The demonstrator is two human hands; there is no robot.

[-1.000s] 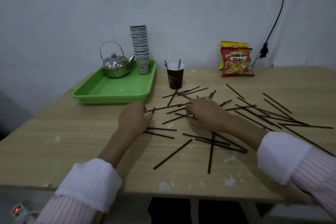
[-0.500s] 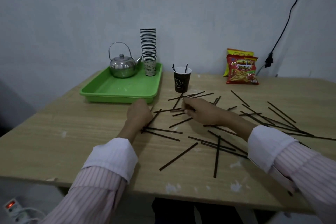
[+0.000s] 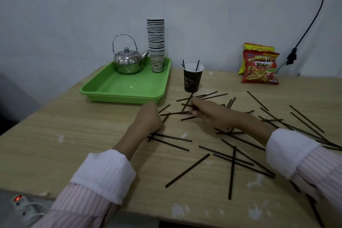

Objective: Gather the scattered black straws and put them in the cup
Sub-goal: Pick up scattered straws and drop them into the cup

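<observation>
Several black straws (image 3: 187, 170) lie scattered over the wooden table (image 3: 55, 144), mostly in the middle and to the right. A dark paper cup (image 3: 192, 80) stands behind them with three straws sticking out of it. My left hand (image 3: 148, 118) rests knuckles-up on the table, curled over a black straw (image 3: 165, 117) that runs under it. My right hand (image 3: 212, 113) lies just in front of the cup, its fingertips pinched on a black straw (image 3: 185, 106) lying flat.
A green tray (image 3: 118, 89) at the back left holds a steel kettle (image 3: 127, 61) and a tall stack of paper cups (image 3: 156, 42). Two snack bags (image 3: 260, 66) lean on the wall at the back right. A black cable (image 3: 305, 33) hangs there.
Both hands have slid farther forward toward the cup; the right hand's fingertips now pinch a straw close to the cup's base. The camera view has shifted too.
</observation>
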